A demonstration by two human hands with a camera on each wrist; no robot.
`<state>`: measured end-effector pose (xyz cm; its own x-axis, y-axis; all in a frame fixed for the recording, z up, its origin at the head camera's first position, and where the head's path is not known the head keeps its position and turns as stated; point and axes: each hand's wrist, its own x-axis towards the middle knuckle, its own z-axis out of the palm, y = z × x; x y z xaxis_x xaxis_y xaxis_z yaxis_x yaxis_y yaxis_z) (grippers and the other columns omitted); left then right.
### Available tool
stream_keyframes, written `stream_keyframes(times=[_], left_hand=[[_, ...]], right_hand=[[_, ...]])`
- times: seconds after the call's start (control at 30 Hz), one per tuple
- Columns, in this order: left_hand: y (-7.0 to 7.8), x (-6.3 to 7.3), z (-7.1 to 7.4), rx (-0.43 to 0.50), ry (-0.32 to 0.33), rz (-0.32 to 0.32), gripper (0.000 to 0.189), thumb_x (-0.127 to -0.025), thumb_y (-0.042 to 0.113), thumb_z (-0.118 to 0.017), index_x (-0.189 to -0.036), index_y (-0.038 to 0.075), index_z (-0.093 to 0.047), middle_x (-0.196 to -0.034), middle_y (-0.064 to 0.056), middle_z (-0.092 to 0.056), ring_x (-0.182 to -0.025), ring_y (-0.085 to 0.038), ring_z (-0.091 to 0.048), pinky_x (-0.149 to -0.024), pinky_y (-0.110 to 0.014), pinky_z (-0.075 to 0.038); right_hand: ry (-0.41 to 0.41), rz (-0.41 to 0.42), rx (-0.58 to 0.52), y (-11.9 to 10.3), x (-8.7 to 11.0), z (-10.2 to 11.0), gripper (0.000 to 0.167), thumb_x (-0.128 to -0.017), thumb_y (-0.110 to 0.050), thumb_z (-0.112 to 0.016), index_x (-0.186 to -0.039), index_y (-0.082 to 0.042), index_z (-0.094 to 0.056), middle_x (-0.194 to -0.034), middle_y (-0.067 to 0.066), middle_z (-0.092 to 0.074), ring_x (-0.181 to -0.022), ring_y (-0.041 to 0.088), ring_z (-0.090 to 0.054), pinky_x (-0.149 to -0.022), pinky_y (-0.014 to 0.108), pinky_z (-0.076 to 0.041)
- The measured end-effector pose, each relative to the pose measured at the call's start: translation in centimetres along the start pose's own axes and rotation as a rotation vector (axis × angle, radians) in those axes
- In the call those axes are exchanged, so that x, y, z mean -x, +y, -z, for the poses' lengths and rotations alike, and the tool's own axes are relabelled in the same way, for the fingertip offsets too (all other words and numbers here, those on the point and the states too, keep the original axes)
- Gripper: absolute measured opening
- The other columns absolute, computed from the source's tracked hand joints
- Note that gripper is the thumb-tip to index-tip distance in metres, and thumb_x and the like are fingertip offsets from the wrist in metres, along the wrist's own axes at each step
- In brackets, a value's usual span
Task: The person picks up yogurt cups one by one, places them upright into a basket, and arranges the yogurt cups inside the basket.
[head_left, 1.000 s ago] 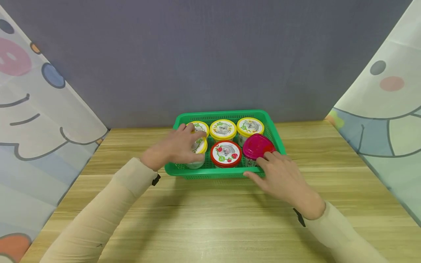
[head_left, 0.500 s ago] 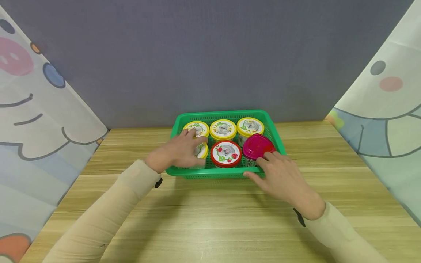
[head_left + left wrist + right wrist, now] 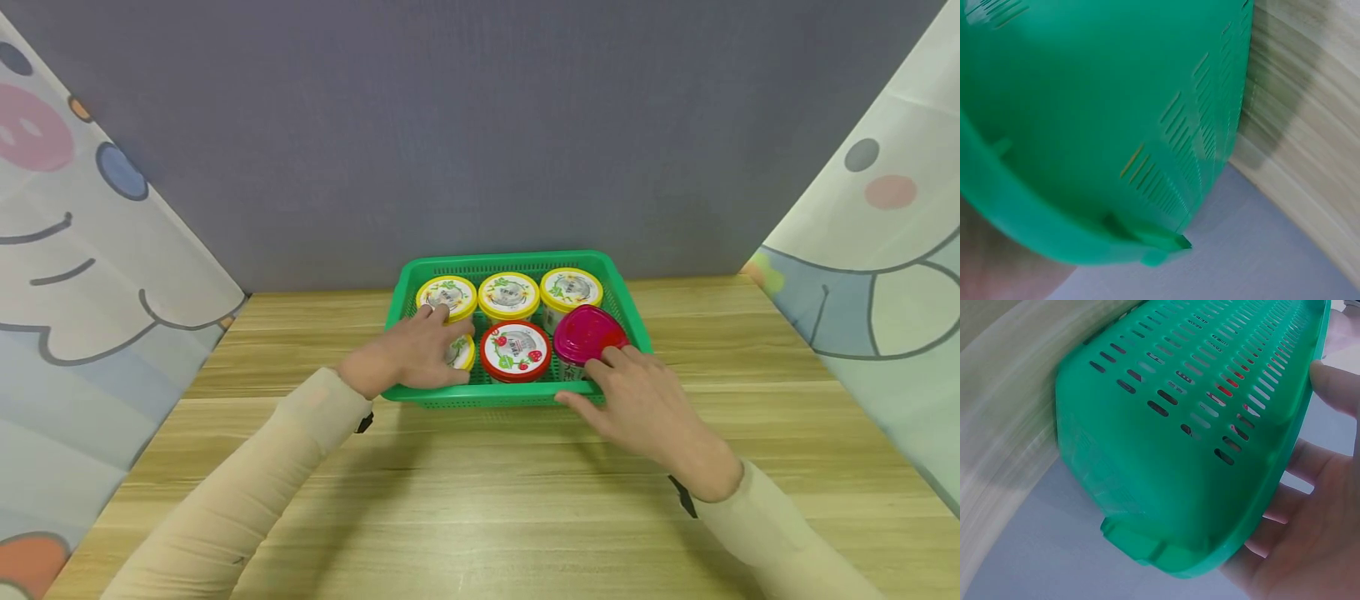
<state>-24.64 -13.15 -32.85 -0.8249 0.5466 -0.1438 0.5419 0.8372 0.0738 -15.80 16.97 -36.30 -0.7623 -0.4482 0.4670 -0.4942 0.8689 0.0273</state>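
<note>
My left hand (image 3: 416, 350) reaches over the front left corner of a green plastic basket (image 3: 517, 398) and grips a yellow-lidded tub (image 3: 462, 353). Its fingers cover much of the lid, with the thumb on the near side. At the front right corner, my right hand (image 3: 648, 408) has its fingers against a magenta-lidded tub (image 3: 585, 329); its thumb lies at the front rim. In the right wrist view, fingers pass behind the rim; I cannot tell whether they hold the tub. The left wrist view shows mostly the basket wall (image 3: 1085, 94), and the left fingers are hidden there.
A red-lidded tub (image 3: 515, 350) with strawberries printed on its lid stands between the hands. Behind it is a row of yellow-lidded tubs (image 3: 508, 293). The basket sits on a wood-grain table (image 3: 480, 500) close to a grey wall (image 3: 480, 133).
My left hand has come slightly down and toward me with the yellow-lidded tub, uncovering the lid of the back left tub. The right hand has not moved.
</note>
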Motion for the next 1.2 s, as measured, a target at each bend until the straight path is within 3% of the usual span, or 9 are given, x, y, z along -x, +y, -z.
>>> stream_keyframes(times=[0.2,0.57,0.97,1.2], left_hand=[[0.1,-0.2,-0.1,0.004,-0.002,-0.003,0.065,-0.088,0.048,-0.062,-0.148,0.025,-0.05,-0.124,-0.011,-0.047,-0.106,-0.028,-0.044,-0.089,-0.045,-0.044],[0.3,0.0,0.0,0.011,-0.043,0.03,0.067,-0.091,0.056,-0.06,-0.151,0.03,-0.046,-0.146,-0.016,-0.041,-0.128,-0.035,-0.041,-0.103,-0.057,-0.04],[0.4,0.1,0.1,0.018,-0.068,0.048,0.073,-0.092,0.061,-0.058,-0.156,0.031,-0.04,-0.149,-0.018,-0.038,-0.133,-0.036,-0.039,-0.107,-0.057,-0.036],[0.2,0.5,0.1,0.049,-0.07,0.057,0.081,-0.091,0.067,-0.059,-0.16,0.032,-0.033,-0.145,-0.015,-0.039,-0.128,-0.033,-0.039,-0.104,-0.055,-0.036]], right_hand=[[0.003,-0.001,0.005,0.1,0.1,0.0,0.045,-0.085,-0.053,-0.075,-0.077,-0.01,-0.063,-0.071,0.002,-0.052,-0.066,0.023,-0.052,-0.057,0.039,-0.046],[-0.007,-0.006,0.004,0.1,0.1,0.2,0.044,-0.082,-0.051,-0.079,-0.076,-0.01,-0.063,-0.071,0.001,-0.051,-0.066,0.021,-0.052,-0.057,0.038,-0.046],[-0.007,-0.015,0.004,-0.1,0.1,0.7,0.045,-0.082,-0.051,-0.079,-0.076,-0.009,-0.064,-0.072,0.002,-0.052,-0.067,0.021,-0.052,-0.057,0.036,-0.045],[-0.01,-0.041,-0.023,-0.1,-0.3,1.7,0.042,-0.083,-0.048,-0.079,-0.079,-0.009,-0.066,-0.076,0.001,-0.054,-0.069,0.02,-0.053,-0.062,0.039,-0.049]])
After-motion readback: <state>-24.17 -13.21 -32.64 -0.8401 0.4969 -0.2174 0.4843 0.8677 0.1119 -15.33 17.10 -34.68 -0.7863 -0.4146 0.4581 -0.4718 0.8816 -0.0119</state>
